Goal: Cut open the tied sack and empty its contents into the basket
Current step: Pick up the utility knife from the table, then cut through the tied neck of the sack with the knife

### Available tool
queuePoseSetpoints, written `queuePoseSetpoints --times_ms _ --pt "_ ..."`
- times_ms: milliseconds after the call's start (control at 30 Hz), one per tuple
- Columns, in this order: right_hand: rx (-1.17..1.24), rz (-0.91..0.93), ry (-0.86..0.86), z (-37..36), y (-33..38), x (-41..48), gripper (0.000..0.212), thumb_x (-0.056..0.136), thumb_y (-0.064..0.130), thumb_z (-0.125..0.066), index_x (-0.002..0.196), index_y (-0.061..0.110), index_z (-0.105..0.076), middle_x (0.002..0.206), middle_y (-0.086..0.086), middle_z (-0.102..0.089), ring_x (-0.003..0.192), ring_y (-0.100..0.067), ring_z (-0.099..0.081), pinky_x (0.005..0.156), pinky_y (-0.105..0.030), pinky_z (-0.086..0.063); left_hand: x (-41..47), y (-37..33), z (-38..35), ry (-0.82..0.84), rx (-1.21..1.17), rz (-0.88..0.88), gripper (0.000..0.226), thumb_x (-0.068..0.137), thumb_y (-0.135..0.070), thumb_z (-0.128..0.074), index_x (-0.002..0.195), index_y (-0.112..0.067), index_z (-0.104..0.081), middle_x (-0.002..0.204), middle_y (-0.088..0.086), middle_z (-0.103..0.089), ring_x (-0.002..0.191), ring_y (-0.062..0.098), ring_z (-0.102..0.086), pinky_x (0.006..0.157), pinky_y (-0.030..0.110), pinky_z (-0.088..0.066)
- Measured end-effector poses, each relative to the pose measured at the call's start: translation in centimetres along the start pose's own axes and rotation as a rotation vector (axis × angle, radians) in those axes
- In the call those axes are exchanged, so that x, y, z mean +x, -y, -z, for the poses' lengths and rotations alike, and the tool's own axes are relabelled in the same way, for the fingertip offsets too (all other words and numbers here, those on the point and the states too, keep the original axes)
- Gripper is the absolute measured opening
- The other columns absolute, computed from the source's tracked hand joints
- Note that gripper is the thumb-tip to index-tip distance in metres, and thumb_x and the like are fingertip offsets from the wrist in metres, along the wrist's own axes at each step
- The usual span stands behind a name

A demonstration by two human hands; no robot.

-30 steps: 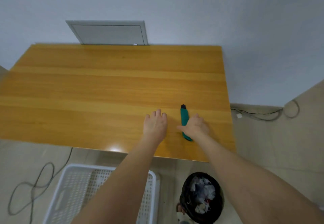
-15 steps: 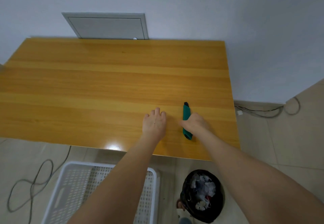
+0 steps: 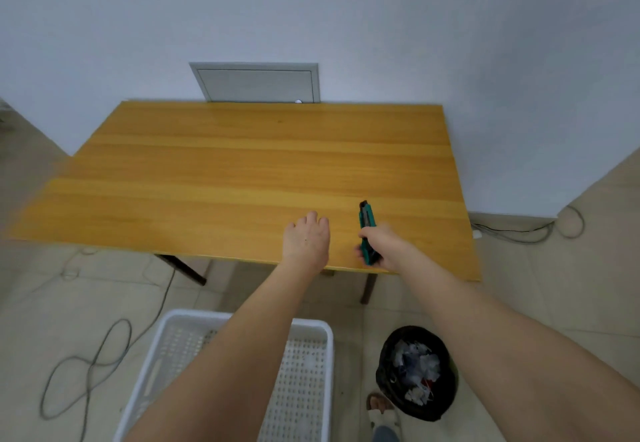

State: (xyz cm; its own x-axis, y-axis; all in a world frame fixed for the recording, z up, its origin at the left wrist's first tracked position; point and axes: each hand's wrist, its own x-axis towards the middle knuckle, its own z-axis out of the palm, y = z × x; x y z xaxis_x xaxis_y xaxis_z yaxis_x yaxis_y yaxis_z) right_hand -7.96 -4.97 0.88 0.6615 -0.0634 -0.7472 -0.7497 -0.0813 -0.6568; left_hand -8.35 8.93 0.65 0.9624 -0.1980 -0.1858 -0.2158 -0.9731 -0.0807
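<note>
I see a smooth, glossy wooden tabletop [image 3: 242, 171] in honey-yellow boards with long straight grain, rectangular, set against a pale matte wall. My right hand [image 3: 382, 246] has its grip clenched round a slim teal utility knife [image 3: 366, 223]; the handle looks like hard plastic with a black tip pointing away from me, and it seems raised just off the wood near the front right corner, though I cannot tell for sure whether its lower end touches. My left hand [image 3: 306, 239] lies flat, palm down, fingers loosely together, its grip released and resting on the tabletop just beside the knife hand.

On the tiled floor in front of the tabletop sits a white plastic basket [image 3: 313, 334], rectangular with rounded corners and a perforated, grid-like bottom and walls. My left forearm covers much of it; the part I can see holds nothing. To its right stands a round black bin [image 3: 415, 410] with a dark glossy liner, holding crumpled white and grey scraps with a bit of red. A sandalled foot [image 3: 379, 414] shows just beside the bin.

The tied sack is nowhere in this view. A grey rectangular metal panel [image 3: 256, 82] sits in the wall behind the tabletop, and thin cables [image 3: 90, 365] loop over the floor at left.
</note>
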Motion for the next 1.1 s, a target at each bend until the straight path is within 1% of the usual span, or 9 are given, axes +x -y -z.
queuePoseSetpoints --times_ms 67,133,233,400,533,600,767,967,1100 --pt "0.042 0.014 0.001 -1.3 -1.7 -2.2 0.021 0.1 0.018 -0.042 0.117 0.006 -0.039 0.071 -0.013 -0.058 0.052 -0.018 -0.05 0.037 -0.02 -0.043 -3.1 0.9 0.4 -0.01 -0.004 0.007 0.042 0.09 -0.014 -0.047 0.132 -0.012 -0.04 0.14 0.01 -0.038 0.125 0.028 -0.043 0.095 0.039 -0.039" --pt "0.077 0.022 0.001 -2.5 -3.6 -4.6 0.027 0.101 0.027 -0.041 0.118 0.007 -0.039 0.073 -0.014 -0.058 0.053 -0.018 -0.051 0.04 -0.022 -0.045 -6.3 1.7 0.7 -0.001 -0.011 0.008 0.04 0.091 -0.015 -0.046 0.131 -0.012 -0.041 0.139 0.01 -0.039 0.124 0.028 -0.045 0.093 0.039 -0.04" --pt "0.067 0.043 0.004 -4.2 -6.0 -8.8 0.034 0.102 0.035 -0.037 0.12 0.006 -0.038 0.071 -0.014 -0.06 0.057 -0.019 -0.056 0.05 -0.026 -0.051 -11.2 2.8 0.6 -0.012 -0.003 -0.008 0.038 0.091 -0.015 -0.045 0.129 -0.012 -0.042 0.138 0.01 -0.04 0.121 0.029 -0.047 0.09 0.039 -0.041" --pt "0.021 0.072 0.03 -7.1 -9.9 -13.5 0.04 0.102 0.03 -0.037 0.131 0.003 -0.038 0.071 -0.015 -0.06 0.06 -0.022 -0.057 0.07 -0.034 -0.052 -18.4 4.4 0.0 0.001 -0.009 0.005 0.036 0.088 -0.009 -0.051 0.123 -0.009 -0.042 0.127 0.011 -0.044 0.115 0.029 -0.048 0.083 0.036 -0.043" --pt "0.009 0.061 0.045 -9.2 -12.8 -16.5 0.041 0.101 0.026 -0.042 0.135 0.004 -0.036 0.074 -0.012 -0.055 0.059 -0.018 -0.051 0.053 -0.026 -0.044 -23.1 5.0 -1.5 0.02 -0.02 0.041 0.036 0.087 -0.009 -0.053 0.121 -0.01 -0.043 0.126 0.01 -0.043 0.113 0.027 -0.047 0.081 0.034 -0.043" --pt "0.019 0.053 0.069 -9.9 -14.5 -18.0 0.04 0.101 0.02 -0.042 0.137 0.006 -0.034 0.077 -0.012 -0.054 0.06 -0.017 -0.05 0.049 -0.025 -0.042 -25.4 5.0 -2.3 0.034 -0.027 0.051 0.033 0.089 -0.011 -0.051 0.121 -0.011 -0.043 0.125 0.01 -0.044 0.113 0.027 -0.047 0.083 0.035 -0.043" --pt "0.039 0.057 0.092 -11.4 -20.6 -22.3 0.037 0.101 0.012 -0.036 0.137 0.003 -0.033 0.076 -0.014 -0.054 0.059 -0.02 -0.051 0.05 -0.028 -0.044 -31.8 4.1 -4.9 0.09 -0.109 0.09 0.029 0.091 -0.011 -0.048 0.12 -0.01 -0.043 0.123 0.011 -0.044 0.111 0.028 -0.048 0.081 0.036 -0.044" --pt "0.074 0.031 0.066 -12.4 -30.3 -28.1 0.032 0.101 0.009 -0.035 0.131 0.0 -0.039 0.075 -0.015 -0.055 0.059 -0.021 -0.054 0.051 -0.03 -0.048 -42.0 2.5 -8.8 0.089 -0.206 0.111 0.042 0.088 -0.008 -0.046 0.13 -0.01 -0.04 0.128 0.009 -0.043 0.114 0.026 -0.048 0.085 0.04 -0.05" --pt "0.088 0.012 0.08 -13.9 -36.6 -32.1 0.026 0.102 0.011 -0.036 0.126 0.004 -0.042 0.074 -0.015 -0.056 0.059 -0.022 -0.055 0.053 -0.031 -0.05 -50.0 1.8 -11.4 0.119 -0.199 0.098 0.045 0.086 -0.007 -0.045 0.131 -0.011 -0.039 0.131 0.008 -0.044 0.112 0.024 -0.049 0.085 0.036 -0.048"
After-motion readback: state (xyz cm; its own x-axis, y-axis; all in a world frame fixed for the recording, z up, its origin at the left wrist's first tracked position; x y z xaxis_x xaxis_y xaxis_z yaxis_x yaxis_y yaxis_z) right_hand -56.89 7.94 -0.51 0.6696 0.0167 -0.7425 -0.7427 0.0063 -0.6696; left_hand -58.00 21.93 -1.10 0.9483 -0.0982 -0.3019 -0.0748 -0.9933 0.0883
